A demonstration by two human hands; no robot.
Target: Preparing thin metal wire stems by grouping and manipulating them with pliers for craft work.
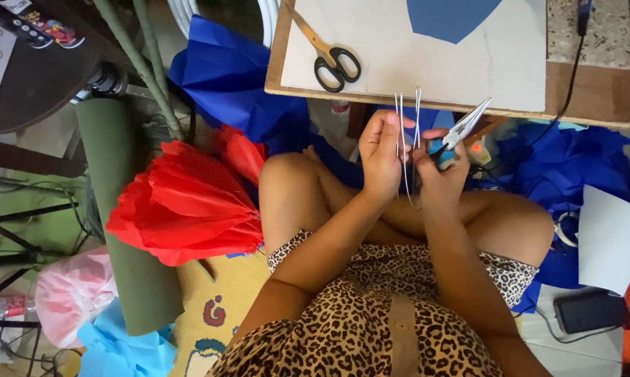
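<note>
My left hand (381, 157) pinches a bundle of thin white wires (407, 119) that stand upright above my crossed legs. My right hand (437, 171) sits beside it, touching the wires and gripping long-nose pliers (465, 127) with blue handles; the metal jaws point up and to the right. Both hands are in front of the edge of a low wooden board (580, 91). The lower ends of the wires are hidden between my hands.
Black-handled scissors (332, 59) and a blue paper shape (447, 17) lie on a white sheet (399, 49) on the board. A big red paper flower (189, 202) lies at my left, by a green felt roll (113, 209). Blue paper (231, 77) is heaped around. A dark phone (590, 311) lies lower right.
</note>
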